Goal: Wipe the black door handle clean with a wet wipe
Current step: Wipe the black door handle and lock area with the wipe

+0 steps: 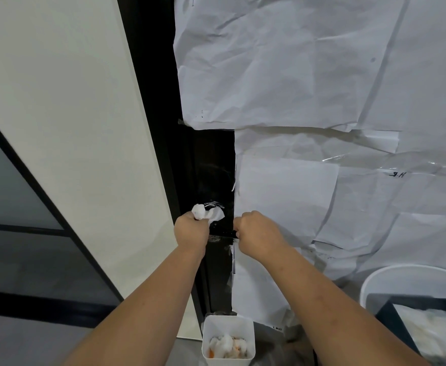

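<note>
A single wide-angle head-worn camera looks forward and slightly down, close to a paper-covered door point(322, 75). Both forearms reach in from the lower edge toward the frame's centre, where the hands meet. Straight edges bow outward near the borders. No second view overlaps this one.

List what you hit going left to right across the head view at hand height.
Pale wall panel → left hand gripping the wet wipe → black door handle → right hand → white paper sheets.
</note>
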Tool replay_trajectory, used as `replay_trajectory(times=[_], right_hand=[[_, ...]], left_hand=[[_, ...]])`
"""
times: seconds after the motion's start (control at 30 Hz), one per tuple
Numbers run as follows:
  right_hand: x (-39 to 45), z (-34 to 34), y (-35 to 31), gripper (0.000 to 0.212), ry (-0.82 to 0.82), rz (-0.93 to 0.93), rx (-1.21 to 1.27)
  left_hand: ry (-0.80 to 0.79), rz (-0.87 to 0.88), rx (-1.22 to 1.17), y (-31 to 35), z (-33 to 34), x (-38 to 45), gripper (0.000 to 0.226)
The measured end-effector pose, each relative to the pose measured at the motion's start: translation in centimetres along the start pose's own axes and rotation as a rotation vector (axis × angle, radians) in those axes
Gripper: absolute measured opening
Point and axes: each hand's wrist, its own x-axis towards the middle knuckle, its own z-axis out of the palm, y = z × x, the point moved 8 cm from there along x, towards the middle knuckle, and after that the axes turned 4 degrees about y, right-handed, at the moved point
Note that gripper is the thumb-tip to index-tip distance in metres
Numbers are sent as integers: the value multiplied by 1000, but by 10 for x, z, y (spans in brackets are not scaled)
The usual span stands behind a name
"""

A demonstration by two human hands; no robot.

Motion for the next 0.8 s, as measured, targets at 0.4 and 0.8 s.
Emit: replay_trajectory(times=[0.4, 0.8], right_hand=[[-2, -1, -1, 9, 3, -9, 6], [2, 1, 3, 14, 14, -6, 38]], left_hand=[[128, 257, 304, 14, -16, -17, 20], [137, 664, 504, 65, -14, -23, 14]])
